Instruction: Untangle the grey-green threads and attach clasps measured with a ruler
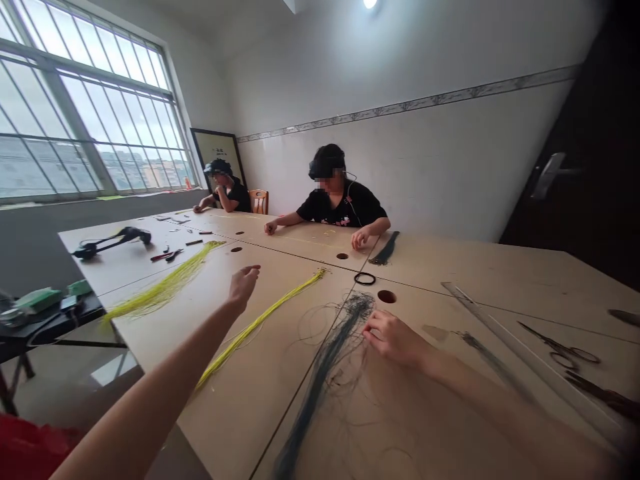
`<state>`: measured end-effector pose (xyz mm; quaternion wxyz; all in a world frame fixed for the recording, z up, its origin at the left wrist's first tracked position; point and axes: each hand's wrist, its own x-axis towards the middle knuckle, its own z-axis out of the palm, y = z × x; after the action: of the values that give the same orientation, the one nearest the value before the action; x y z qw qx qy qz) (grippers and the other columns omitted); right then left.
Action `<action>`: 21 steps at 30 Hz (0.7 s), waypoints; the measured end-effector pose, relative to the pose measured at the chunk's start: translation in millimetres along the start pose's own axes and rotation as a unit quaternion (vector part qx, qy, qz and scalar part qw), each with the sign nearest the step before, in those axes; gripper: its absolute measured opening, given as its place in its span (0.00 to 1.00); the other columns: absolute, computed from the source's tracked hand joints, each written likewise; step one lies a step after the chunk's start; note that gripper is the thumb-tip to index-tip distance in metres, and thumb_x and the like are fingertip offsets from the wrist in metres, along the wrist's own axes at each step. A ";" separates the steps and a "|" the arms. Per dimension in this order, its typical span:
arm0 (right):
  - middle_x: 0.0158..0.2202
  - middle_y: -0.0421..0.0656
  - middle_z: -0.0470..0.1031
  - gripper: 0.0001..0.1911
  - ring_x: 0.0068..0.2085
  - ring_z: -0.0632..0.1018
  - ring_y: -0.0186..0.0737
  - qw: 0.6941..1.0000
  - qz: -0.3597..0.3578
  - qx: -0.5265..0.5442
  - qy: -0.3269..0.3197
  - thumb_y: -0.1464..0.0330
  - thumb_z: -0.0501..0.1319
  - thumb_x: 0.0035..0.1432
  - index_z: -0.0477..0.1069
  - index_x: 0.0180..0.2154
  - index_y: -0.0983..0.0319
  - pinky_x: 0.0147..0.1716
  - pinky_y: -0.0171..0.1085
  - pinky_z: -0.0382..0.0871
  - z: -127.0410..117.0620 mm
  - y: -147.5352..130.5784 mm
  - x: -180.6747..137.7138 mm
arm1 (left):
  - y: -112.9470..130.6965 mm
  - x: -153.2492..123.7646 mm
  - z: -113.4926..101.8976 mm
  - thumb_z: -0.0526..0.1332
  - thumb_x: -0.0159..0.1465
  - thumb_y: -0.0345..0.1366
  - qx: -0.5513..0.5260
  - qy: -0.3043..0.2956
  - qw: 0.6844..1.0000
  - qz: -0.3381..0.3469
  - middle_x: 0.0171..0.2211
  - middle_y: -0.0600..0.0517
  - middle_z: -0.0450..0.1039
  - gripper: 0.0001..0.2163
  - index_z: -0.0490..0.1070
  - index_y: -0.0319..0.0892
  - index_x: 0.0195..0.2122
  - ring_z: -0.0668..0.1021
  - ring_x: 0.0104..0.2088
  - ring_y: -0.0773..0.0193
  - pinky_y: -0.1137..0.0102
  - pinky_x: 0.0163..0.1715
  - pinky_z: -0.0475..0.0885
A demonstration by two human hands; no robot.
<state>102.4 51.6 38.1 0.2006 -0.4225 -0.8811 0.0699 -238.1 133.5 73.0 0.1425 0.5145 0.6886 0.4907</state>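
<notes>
1. The right hand [393, 339] was at the upper end of the dark bundle, fingers curled narrow beside its loose strands. It could not be told whether the fingertips were fully closed or had a strand between them.
2. The left hand [244, 287] was raised near the narrow yellow bundle [273, 309], fingers gathered close. Whether it gripped a fine strand could not be told.
3. The tabletop [530, 280] carried all the material; its surface looked smooth, so light strands were judged likely to slide on it.
4. The dark bundle [327, 360] lay lengthwise on the tabletop, between the two forearms and just beside the right hand. It was judged light, soft and limp as a mass, with no firmness to support itself if lifted by one end. The gathered middle was judged the sound place to grasp it whole.
5. The stray loops [345, 380] spread out from the bundle's side. They looked thin and springy, and were judged prone to snag or kink under a hard pull.
6. Single strands were judged slippery and easily lost. A fingertip pinch near the tangled upper end, drawn out slowly, was judged the suitable hold.
</notes>
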 end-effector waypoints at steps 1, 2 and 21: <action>0.35 0.49 0.72 0.12 0.40 0.73 0.41 1.000 0.017 -0.007 0.005 0.71 0.52 0.60 0.73 0.33 0.66 0.42 0.41 0.67 -1.3 5.4 4.5 | 5.7 -15.3 23.5 0.54 0.64 0.32 -0.016 -0.032 0.999 0.013 0.39 0.47 0.74 0.09 0.70 0.36 0.42 0.76 0.40 0.61 0.64 0.42 0.71; 0.35 0.49 0.73 0.12 0.40 0.73 0.41 0.999 0.036 -0.015 0.011 0.71 0.52 0.60 0.74 0.33 0.67 0.41 0.40 0.67 -2.4 11.0 8.8 | 11.4 -31.1 45.4 0.53 0.63 0.30 -0.030 -0.062 0.997 0.027 0.40 0.47 0.75 0.10 0.70 0.36 0.43 0.76 0.42 0.61 0.66 0.43 0.71; 0.41 0.47 0.72 0.10 0.47 0.70 0.44 0.990 0.083 -0.104 -0.047 0.65 0.57 0.57 0.77 0.36 0.59 0.46 0.40 0.62 21.5 45.3 89.7 | 28.9 -123.3 110.2 0.49 0.64 0.35 0.197 -0.232 0.906 0.294 0.50 0.44 0.69 0.11 0.69 0.42 0.42 0.69 0.53 0.54 0.50 0.57 0.46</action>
<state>75.5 150.6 31.7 0.1075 -0.5087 -0.8541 0.0141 -91.4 86.9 6.0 0.0436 0.8108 0.5360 0.2313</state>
